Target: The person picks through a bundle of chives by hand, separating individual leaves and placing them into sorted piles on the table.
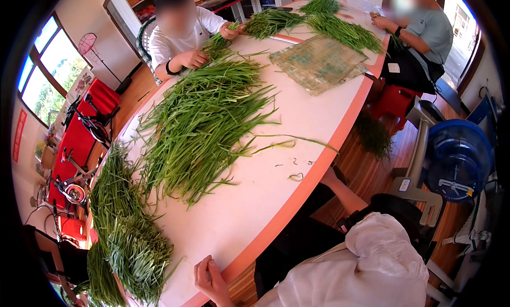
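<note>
My left hand (211, 280) rests at the near edge of the white table (212, 222). Its fingers are loosely curled, and I see nothing in them. My right hand (329, 177) hangs low beside the table's orange-pink edge, which hides its fingers. Left of my left hand lies a dense bundle of long green leafy stalks (138, 254). A larger loose heap of the same greens (204, 115) spreads over the middle of the table. A few stray stems (287, 142) lie between that heap and my right hand.
Across the table a person in white (183, 33) handles greens with both hands. Another person (430, 28) sits at far right near more bundles (345, 33). A worn woven sack (319, 62) lies flat on the table. A blue basin (458, 158) stands at right.
</note>
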Available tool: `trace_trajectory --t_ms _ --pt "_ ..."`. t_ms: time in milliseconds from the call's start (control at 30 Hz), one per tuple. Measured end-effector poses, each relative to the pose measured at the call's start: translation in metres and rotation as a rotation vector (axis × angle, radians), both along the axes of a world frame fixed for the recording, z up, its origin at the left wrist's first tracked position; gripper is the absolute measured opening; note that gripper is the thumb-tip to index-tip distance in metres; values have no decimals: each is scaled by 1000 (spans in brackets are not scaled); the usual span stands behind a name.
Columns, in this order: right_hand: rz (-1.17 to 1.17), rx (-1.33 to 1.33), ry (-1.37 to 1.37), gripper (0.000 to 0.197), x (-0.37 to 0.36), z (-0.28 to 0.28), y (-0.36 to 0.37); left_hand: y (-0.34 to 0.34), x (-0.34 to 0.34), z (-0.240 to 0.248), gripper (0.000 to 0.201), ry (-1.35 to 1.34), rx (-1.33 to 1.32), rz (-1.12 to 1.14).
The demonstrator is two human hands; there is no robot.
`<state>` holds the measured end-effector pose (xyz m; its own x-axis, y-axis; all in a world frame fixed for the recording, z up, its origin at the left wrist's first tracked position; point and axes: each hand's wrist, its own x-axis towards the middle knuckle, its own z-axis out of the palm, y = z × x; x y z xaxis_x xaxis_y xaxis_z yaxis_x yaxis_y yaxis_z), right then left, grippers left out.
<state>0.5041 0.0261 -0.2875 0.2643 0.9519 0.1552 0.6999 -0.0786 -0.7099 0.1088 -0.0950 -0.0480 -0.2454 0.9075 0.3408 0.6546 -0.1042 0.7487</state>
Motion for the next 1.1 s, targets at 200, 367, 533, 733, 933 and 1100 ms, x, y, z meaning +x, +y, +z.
trace_trajectory --t_ms 200,367,533,733,933,1100 --pt "-314 -132 317 39 47 85 -41 12 -3 1 14 59 62 -86" --pt "-429 129 799 51 29 169 -49 15 5 3 13 25 60 -87" --pt "-202 40 446 45 11 205 -50 9 10 11 13 45 70 -83" --pt "-456 373 732 39 30 194 -68 3 9 16 14 22 76 -91" --pt "-543 -59 1037 32 20 82 -66 0 0 13 13 43 97 -107" --pt "-331 -323 687 22 8 8 -42 -5 -11 16 13 42 101 -92"
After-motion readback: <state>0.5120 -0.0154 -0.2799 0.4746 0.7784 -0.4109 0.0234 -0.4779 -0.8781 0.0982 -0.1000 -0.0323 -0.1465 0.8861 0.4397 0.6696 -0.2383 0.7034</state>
